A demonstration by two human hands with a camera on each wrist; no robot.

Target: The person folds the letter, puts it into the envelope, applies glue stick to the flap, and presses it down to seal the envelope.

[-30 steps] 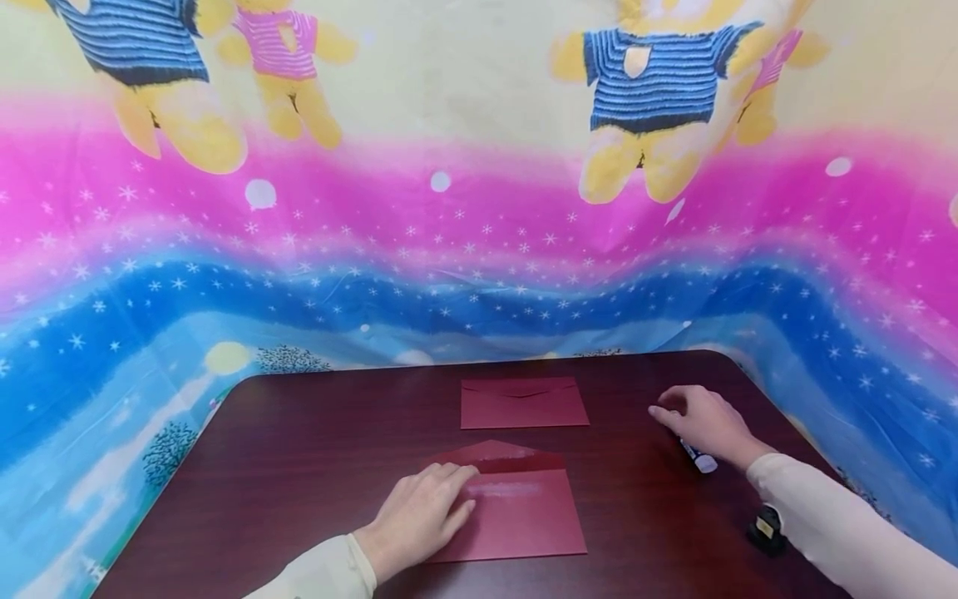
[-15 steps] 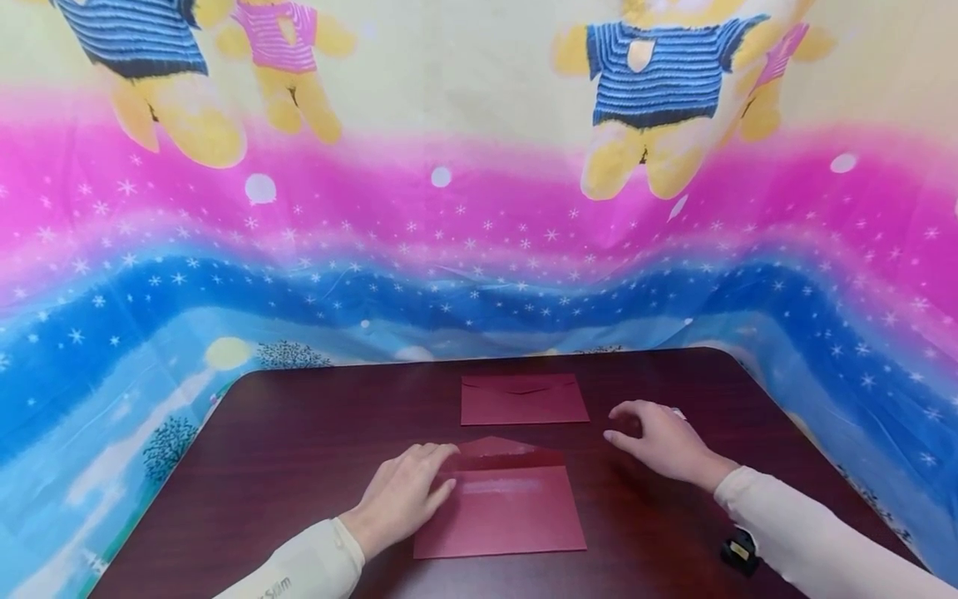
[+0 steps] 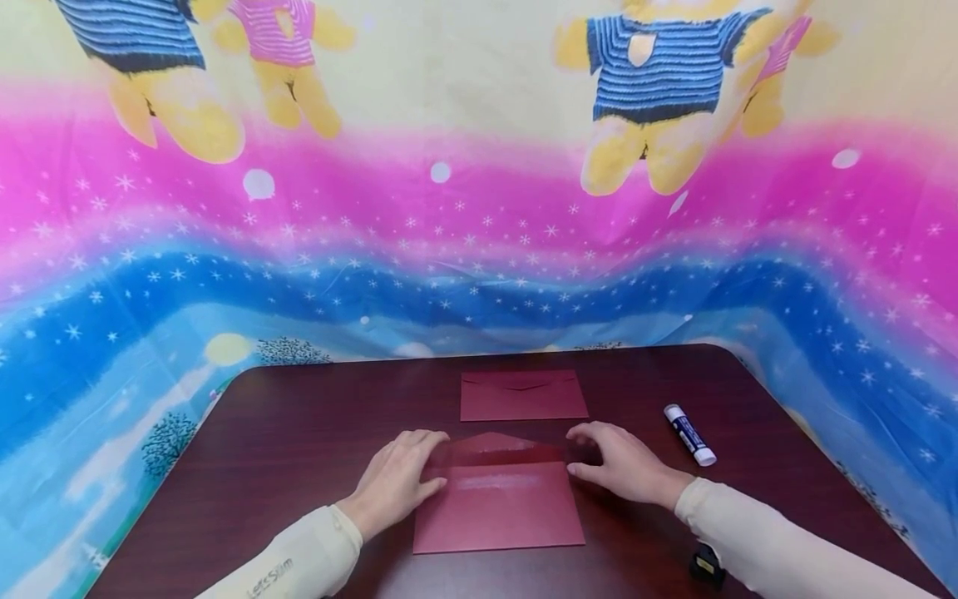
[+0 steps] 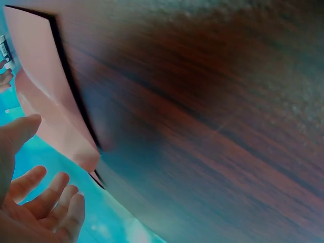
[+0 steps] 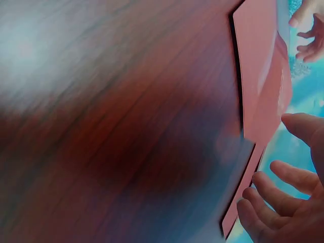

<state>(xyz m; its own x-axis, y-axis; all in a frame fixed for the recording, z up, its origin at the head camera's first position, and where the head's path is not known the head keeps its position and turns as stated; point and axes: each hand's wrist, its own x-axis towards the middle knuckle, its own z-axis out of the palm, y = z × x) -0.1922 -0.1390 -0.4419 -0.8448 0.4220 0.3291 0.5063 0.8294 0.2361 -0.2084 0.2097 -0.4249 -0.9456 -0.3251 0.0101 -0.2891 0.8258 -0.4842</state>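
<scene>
A dark red envelope (image 3: 497,516) lies in front of the person, its pointed flap (image 3: 494,447) raised at the far side and a pale glossy streak below the fold. My left hand (image 3: 397,478) is at its left edge, thumb apart from the bent fingers. Opposite, my right hand (image 3: 621,462) reaches the flap's right end with fingers spread from the thumb. Both wrist views show nothing between thumb and fingers of the left hand (image 4: 45,187) or the right hand (image 5: 288,187). To the right of the right hand lies a white and dark-blue glue stick (image 3: 690,435).
A second red envelope (image 3: 524,401), flap folded down, lies farther back on the dark brown table (image 3: 322,416). Behind the table hangs a bright printed cloth (image 3: 479,208) with bears and snowflakes. A small black device (image 3: 706,567) sits under the right wrist.
My right hand has moved left from over the glue stick to the near envelope, leaving the stick in full view. My left hand has drawn back slightly to the envelope's left edge.
</scene>
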